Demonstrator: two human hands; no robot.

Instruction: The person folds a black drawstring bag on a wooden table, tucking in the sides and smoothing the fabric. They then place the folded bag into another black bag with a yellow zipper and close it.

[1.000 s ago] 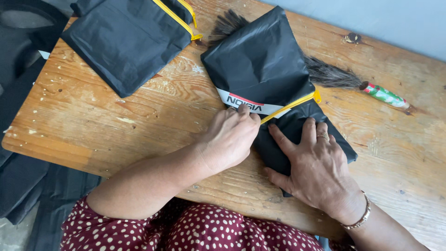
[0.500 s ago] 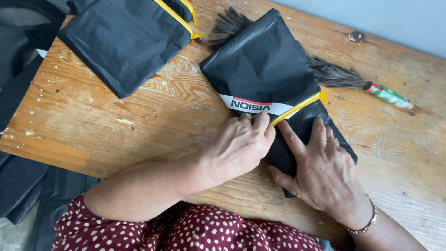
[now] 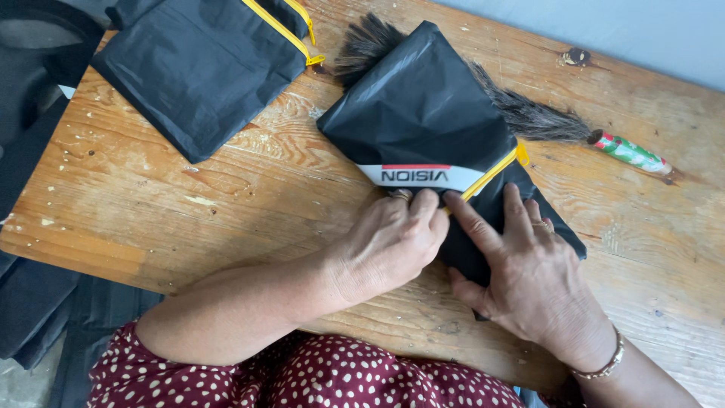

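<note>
Two black fabric pouches with yellow zips: one pouch (image 3: 423, 121) at mid-table under both hands, a second pouch (image 3: 200, 64) at the far left corner. One bristle brush (image 3: 529, 113) lies partly beneath the first, towards the far edge. Left hand (image 3: 389, 245): fingers curled, tips pressing the pouch's white label strip (image 3: 419, 175). Right hand (image 3: 529, 272): fingers spread flat on the pouch's near part. Surface: worn wooden tabletop (image 3: 189, 196); pale wall (image 3: 642, 30) behind.
</note>
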